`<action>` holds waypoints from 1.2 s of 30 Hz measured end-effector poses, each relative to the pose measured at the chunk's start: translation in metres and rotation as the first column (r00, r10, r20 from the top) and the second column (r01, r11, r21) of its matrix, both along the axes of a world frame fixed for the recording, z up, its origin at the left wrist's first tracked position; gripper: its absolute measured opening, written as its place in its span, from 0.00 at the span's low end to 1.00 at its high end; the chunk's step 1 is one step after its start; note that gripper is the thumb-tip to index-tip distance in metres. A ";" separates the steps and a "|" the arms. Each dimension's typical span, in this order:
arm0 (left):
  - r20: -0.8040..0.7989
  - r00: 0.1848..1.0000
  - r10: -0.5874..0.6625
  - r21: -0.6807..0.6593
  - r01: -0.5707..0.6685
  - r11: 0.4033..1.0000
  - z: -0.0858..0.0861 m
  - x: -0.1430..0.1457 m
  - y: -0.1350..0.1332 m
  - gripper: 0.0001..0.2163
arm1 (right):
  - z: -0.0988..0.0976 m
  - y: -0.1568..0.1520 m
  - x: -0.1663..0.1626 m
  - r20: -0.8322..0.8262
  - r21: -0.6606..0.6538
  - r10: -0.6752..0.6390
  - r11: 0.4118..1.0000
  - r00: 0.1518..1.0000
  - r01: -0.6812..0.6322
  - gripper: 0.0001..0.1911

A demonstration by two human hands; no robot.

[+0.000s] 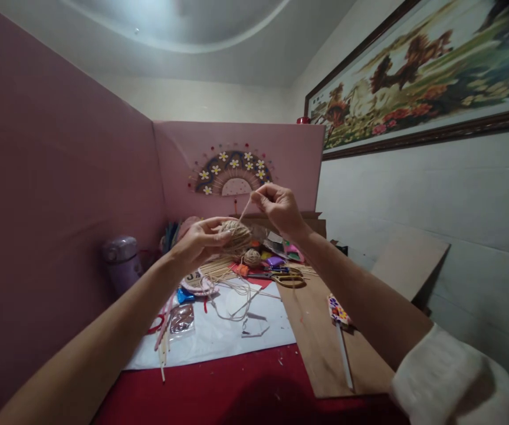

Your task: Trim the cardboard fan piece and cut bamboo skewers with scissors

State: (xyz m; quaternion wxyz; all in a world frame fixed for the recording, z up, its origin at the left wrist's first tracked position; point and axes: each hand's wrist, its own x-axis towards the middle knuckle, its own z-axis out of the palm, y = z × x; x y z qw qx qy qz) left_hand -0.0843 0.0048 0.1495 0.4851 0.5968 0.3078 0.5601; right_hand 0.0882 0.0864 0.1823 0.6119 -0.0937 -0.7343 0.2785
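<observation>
A ball of beige twine (236,237) is gripped in my left hand (196,241), raised above the worktable. Up and to the right, my right hand (278,206) pinches a strand of twine (245,208) that runs taut from the ball. Below the hands, a smaller twine ball (252,257) lies among the craft supplies. Loose loops of cord (240,295) trail over a white sheet (254,345). Scissors with gold handles (290,277) rest just right of the loops.
A brown board (325,354) on the right carries a craft knife (345,354) with a flowered handle. Bamboo sticks (163,348) and a small plastic packet (182,319) lie left. A lilac flask (122,262) stands by the pink partition. A flowered fan decoration (235,171) hangs behind.
</observation>
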 end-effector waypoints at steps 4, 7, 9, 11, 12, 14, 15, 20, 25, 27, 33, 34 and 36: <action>0.150 0.987 -0.056 0.073 0.045 0.996 -0.008 0.010 -0.010 0.17 | -0.049 0.003 -0.012 0.074 -0.258 0.148 0.958 0.986 -0.125 0.19; 0.174 0.979 0.105 0.166 -0.134 0.977 -0.007 0.009 -0.007 0.16 | -0.082 -0.016 -0.017 0.173 -0.377 0.232 0.914 0.957 -0.153 0.18; 0.100 0.945 0.313 0.258 -0.328 0.909 -0.007 0.004 -0.001 0.18 | -0.088 -0.034 -0.014 0.299 -0.318 0.193 0.943 0.935 -0.093 0.16; -0.043 0.865 0.499 0.342 -0.457 0.821 -0.010 -0.001 0.003 0.21 | -0.079 -0.048 -0.008 0.426 -0.132 0.080 0.991 0.901 -0.026 0.14; -0.130 0.836 0.534 0.345 -0.466 0.814 -0.012 -0.004 0.004 0.21 | -0.072 -0.052 -0.004 0.471 -0.035 0.013 0.999 0.882 0.003 0.13; -0.265 0.872 0.412 0.226 -0.359 0.906 -0.017 -0.006 0.001 0.21 | -0.057 -0.049 0.002 0.462 0.082 -0.112 0.993 0.880 0.083 0.12; -0.269 0.921 0.283 0.129 -0.257 0.958 -0.019 -0.006 -0.002 0.21 | -0.052 -0.044 0.004 0.432 0.090 -0.137 0.990 0.891 0.108 0.11; 0.139 0.990 0.039 0.018 -0.042 0.999 -0.028 0.004 -0.017 0.18 | -0.079 -0.021 -0.007 0.295 -0.214 0.108 0.976 0.949 -0.044 0.17; 0.041 0.899 0.435 0.164 -0.436 0.885 -0.035 0.006 -0.006 0.18 | -0.102 -0.050 -0.014 0.469 -0.144 0.105 0.989 0.877 -0.041 0.13; -0.146 0.885 0.442 0.174 -0.417 0.892 -0.039 0.001 -0.003 0.19 | -0.092 -0.058 -0.009 0.533 0.024 -0.045 0.999 0.845 0.038 0.10; -0.190 0.981 0.029 -0.194 -0.066 0.979 -0.049 -0.013 -0.008 0.15 | -0.071 -0.042 0.003 0.486 0.019 -0.114 0.993 0.866 0.120 0.07; -0.153 0.988 -0.023 -0.236 -0.014 0.972 -0.051 -0.013 -0.010 0.16 | -0.074 -0.038 0.002 0.463 -0.024 -0.091 0.993 0.881 0.116 0.06; -0.094 0.992 -0.079 -0.263 0.052 0.963 -0.056 -0.010 -0.011 0.17 | -0.080 -0.033 -0.001 0.412 -0.097 -0.066 0.988 0.909 0.116 0.04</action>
